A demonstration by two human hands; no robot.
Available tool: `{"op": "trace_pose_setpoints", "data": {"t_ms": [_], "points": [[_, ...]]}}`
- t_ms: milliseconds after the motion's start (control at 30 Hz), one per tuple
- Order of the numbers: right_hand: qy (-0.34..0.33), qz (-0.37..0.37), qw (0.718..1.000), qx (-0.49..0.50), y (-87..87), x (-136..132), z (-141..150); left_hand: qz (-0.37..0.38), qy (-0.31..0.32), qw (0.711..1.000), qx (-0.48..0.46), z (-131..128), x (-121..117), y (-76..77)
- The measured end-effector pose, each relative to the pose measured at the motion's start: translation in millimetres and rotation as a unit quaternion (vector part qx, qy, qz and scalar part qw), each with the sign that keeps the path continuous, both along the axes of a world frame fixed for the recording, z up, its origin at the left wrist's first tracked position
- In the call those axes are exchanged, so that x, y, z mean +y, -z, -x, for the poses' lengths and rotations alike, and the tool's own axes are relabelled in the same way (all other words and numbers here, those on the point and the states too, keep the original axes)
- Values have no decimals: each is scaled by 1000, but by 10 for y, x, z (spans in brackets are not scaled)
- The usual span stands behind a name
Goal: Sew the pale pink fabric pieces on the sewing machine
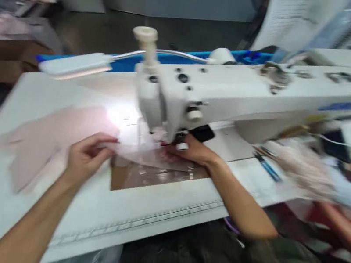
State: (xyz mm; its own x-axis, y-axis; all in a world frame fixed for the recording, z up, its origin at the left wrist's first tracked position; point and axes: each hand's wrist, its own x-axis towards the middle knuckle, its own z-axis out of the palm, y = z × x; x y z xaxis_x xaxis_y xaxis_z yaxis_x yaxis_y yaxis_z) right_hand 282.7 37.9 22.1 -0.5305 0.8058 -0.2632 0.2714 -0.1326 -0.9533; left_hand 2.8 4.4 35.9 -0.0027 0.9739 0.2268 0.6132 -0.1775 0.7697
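Observation:
A white sewing machine stands over the table, its lamp lighting the cloth at the needle. My left hand pinches the left edge of a thin, pale pink fabric between thumb and fingers. Partly behind the machine head, my right hand lies on the same fabric close to the needle; its fingertips are blurred and partly hidden. Under the fabric shows a brown, shiny plate. Flat on the table beyond my left hand are pale pink cloth pieces.
Blue-handled thread snips and a heap of beige lace-like cloth lie to the right. A printed ruler strip runs along the table's front edge. Another person's arm reaches in at the far right. A cardboard box stands at the left.

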Motion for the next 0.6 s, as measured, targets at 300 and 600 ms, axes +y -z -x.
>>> {"op": "trace_pose_setpoints", "data": {"t_ms": [300,600], "points": [[39,106,988,102,214,46,245,-140,-1,990,20,469,-267,-122],[13,155,986,64,217,110,107,-158,353,892,232,205,-994,365]]}}
